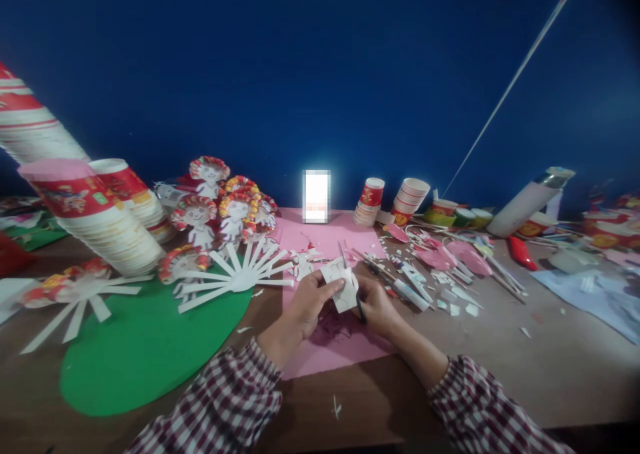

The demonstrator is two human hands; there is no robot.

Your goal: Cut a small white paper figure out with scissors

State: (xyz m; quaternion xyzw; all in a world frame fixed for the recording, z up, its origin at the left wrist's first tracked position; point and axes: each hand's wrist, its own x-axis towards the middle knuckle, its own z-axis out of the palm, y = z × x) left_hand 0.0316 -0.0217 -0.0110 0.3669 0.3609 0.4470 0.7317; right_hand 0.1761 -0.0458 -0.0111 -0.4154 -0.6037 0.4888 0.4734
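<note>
My left hand (314, 301) pinches a small piece of white paper (345, 298) by its left side, thumb on top. Faint drawn lines show on the paper. In my right hand (376, 304) is a pair of scissors (361, 311) with dark handles, its blades pointing up and away at the paper's upper right edge. My fingers partly cover the handles, so how far the blades stand apart is hard to see. Both hands are above a pink sheet (340, 354) with dark marks on it.
At left, a white fan-cut cup (243, 279) lies over green card (150, 354), near paper-cup stacks (95, 207) and cut-out paper figures (235, 207). More cup stacks (410, 201) stand behind. Paper scraps (453, 301), pens, a red object (521, 253) and a tilted bottle (530, 204) lie right.
</note>
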